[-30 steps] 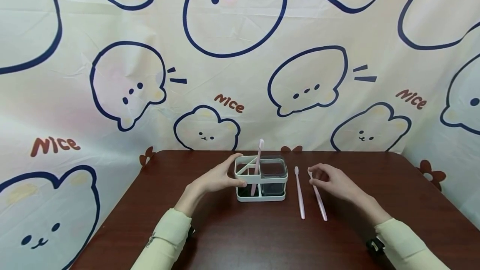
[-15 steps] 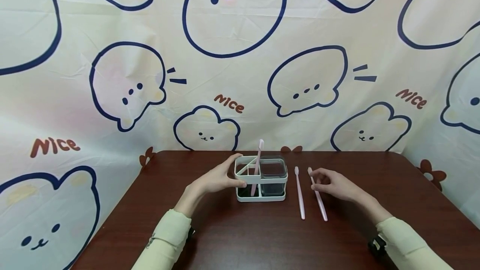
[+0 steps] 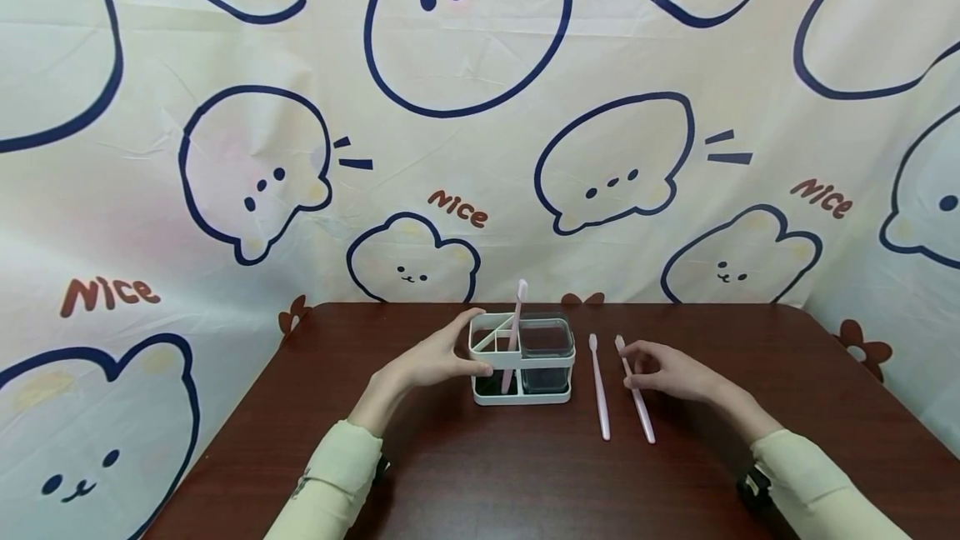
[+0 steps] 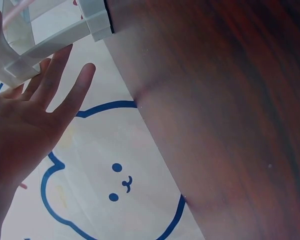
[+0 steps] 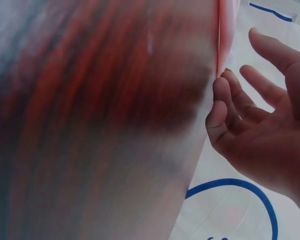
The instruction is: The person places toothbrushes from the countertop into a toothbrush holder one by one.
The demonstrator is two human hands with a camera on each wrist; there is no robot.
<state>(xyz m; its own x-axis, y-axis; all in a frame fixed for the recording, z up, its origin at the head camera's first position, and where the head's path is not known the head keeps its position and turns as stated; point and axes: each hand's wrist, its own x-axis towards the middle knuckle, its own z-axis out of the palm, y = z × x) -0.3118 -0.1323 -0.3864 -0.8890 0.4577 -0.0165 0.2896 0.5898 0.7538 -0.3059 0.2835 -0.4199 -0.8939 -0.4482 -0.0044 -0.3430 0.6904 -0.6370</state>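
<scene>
My left hand grips the left side of a pale toothbrush holder, thumb in front and fingers behind. A pink toothbrush stands upright, slightly tilted, in a left compartment; a clear cup fills the right one. In the left wrist view, the fingers lie against the holder frame. My right hand hovers over the outer pink toothbrush lying on the table, fingertips at its upper part. Its thumb stands apart from the bent fingers in the right wrist view, the toothbrush beside the fingertips.
Another pink toothbrush lies on the brown table, between the holder and the outer toothbrush. A cloth with cartoon outlines hangs behind the table and along its sides.
My right hand has shifted slightly right and down along the outer toothbrush, its thumb moving lower. The left hand and the holder have stayed put.
</scene>
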